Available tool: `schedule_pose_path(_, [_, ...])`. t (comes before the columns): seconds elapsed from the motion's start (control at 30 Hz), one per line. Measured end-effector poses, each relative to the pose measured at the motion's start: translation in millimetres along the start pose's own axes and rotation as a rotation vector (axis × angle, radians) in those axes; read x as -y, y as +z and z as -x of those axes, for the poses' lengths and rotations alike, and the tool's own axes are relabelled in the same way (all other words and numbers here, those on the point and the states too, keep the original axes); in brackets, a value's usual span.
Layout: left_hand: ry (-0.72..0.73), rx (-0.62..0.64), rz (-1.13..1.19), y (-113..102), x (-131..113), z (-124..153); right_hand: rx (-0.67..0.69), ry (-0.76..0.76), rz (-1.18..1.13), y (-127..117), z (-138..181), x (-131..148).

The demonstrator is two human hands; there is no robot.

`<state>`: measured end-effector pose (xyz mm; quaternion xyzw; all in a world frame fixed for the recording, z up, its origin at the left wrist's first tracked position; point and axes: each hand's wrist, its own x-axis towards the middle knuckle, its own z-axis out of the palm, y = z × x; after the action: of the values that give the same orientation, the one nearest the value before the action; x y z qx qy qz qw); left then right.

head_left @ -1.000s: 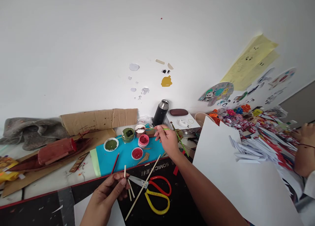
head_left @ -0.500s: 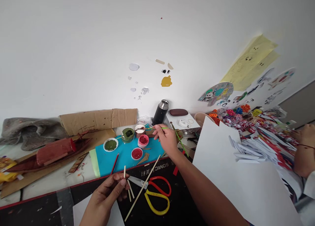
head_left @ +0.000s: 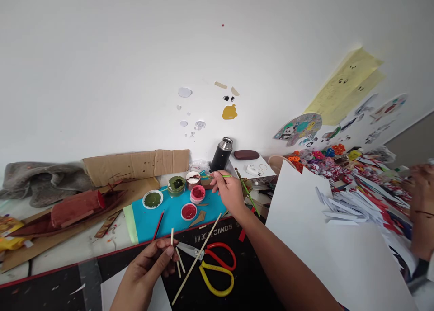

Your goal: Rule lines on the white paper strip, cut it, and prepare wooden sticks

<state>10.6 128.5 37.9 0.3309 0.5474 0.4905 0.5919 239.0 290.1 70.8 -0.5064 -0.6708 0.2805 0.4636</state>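
My left hand (head_left: 145, 268) pinches a short pale wooden stick (head_left: 172, 235) upright between thumb and fingers. More short stick pieces (head_left: 181, 261) lie just beside its fingertips. My right hand (head_left: 231, 194) is closed around a thin green-handled paintbrush (head_left: 226, 176), whose bristle end reaches to the jar of brown paint (head_left: 193, 180). Whether the bristles touch the paint I cannot tell. Around that jar stand a green paint jar (head_left: 176, 192) and a pink-rimmed red paint jar (head_left: 197, 193). Scissors (head_left: 217, 275) with red and yellow handles lie between my arms, a long thin stick (head_left: 191, 272) across them.
A red model boat (head_left: 76, 209) rests on cardboard at left. Paint-filled lids (head_left: 189, 211) and a pencil (head_left: 158, 225) lie near the blue sheet (head_left: 142, 223). A black flask (head_left: 221, 155) stands by the wall. White paper (head_left: 305, 238) and another person's hand (head_left: 422, 189) are at right.
The other person's hand at the far right has shifted and turned. My two hands, the stick and the paintbrush look almost unmoved.
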Motion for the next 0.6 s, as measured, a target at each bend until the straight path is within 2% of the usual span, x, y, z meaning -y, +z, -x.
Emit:
schedule_pose_path(0.4, [-0.022, -0.01, -0.002, 0.2, 1.8, -4.4, 0.033, -0.029, 0.023, 10.7, -8.2, 4.5])
schedule_pose_path(0.6, [-0.03, -0.022, 0.008, 0.0, 2.9, -5.1, -0.016, -0.035, 0.011, 12.3, -9.7, -0.5])
